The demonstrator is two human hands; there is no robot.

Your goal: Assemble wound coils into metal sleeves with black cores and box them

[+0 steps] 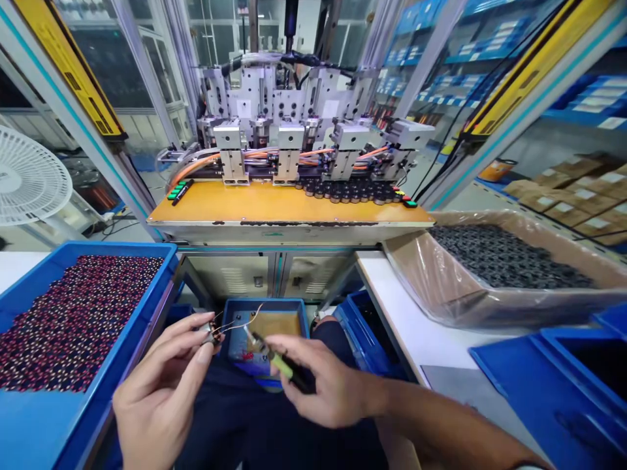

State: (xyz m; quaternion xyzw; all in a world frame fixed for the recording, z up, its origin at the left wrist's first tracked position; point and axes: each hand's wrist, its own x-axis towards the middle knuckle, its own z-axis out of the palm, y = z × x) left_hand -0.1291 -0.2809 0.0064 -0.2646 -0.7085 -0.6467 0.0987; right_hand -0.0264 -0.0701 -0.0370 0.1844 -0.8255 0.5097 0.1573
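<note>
Between the thumb and fingers of my left hand [169, 385] is a small round wound part [211, 334]. Thin copper-coloured wires [245, 322] stick out from it to the right. My right hand [326, 382] is closed around pliers [281, 364] with black and green handles. The plier tips point up and left, close to the wires; whether they touch a wire cannot be made out. Below and behind both hands sits a blue bin [267, 303] with a few small parts and red bits in it.
A blue tray [171, 251] of many small red and black parts stands at the left. Ahead is a machine [289, 140] over an orange worktop [235, 203] with black round parts. At the right are a plastic-lined box [490, 307] of dark parts and blue bins; a fan [29, 176] stands far left.
</note>
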